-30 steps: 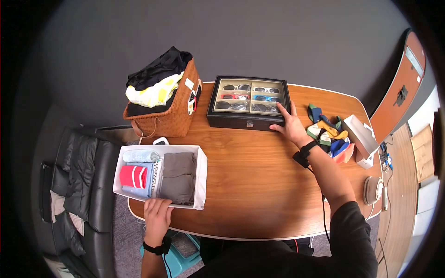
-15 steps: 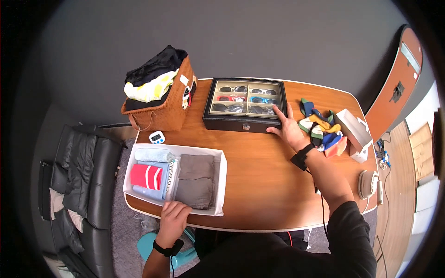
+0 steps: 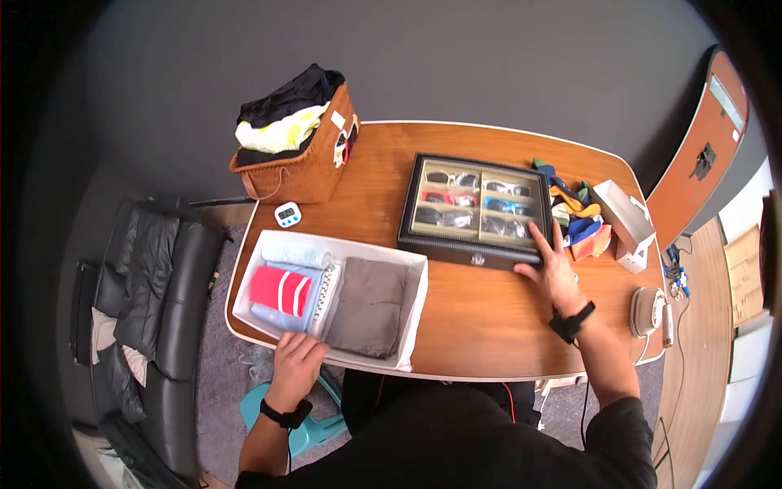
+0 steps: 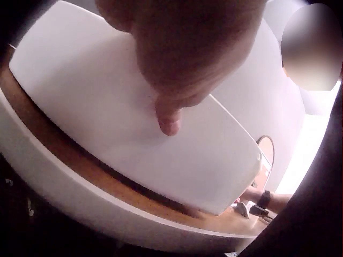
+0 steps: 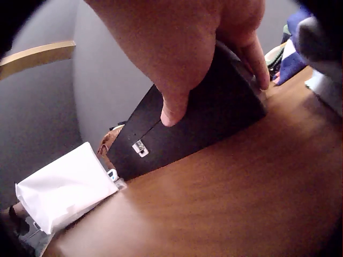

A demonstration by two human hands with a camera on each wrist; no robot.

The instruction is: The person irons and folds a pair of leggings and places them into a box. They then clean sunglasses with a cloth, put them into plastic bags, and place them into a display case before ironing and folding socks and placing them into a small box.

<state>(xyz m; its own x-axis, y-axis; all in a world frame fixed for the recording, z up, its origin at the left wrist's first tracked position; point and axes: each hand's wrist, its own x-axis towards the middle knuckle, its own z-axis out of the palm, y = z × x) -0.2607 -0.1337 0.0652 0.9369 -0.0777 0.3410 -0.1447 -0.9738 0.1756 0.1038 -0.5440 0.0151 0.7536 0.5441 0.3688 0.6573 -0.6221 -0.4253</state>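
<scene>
My left hand (image 3: 298, 367) grips the near wall of a white box (image 3: 415, 310), fingers over the rim and thumb (image 4: 170, 123) against the outside. Folded inside lie a red cloth with white stripes (image 3: 279, 291), light blue cloths (image 3: 297, 255) and dark grey garments (image 3: 371, 306). With my right hand (image 3: 558, 275) I hold the near right corner of a black sunglasses case (image 3: 444, 247). The right thumb (image 5: 174, 111) presses its front beside the metal clasp (image 5: 140, 148), and other fingers lie over the lid and side. Several pairs of sunglasses (image 3: 452, 179) show through its clear lid.
A woven basket (image 3: 314, 175) heaped with clothes stands at the back left, a white timer (image 3: 287, 214) in front of it. To the right lie colourful socks (image 3: 582, 216), a small open white box (image 3: 627, 228) and a white corded appliance (image 3: 646, 312). A teal stool (image 3: 314, 432) stands below the table.
The sunglasses case has slid towards me and to the right under my right hand. The white box has shifted right with my left hand, and the timer behind it has come into full view.
</scene>
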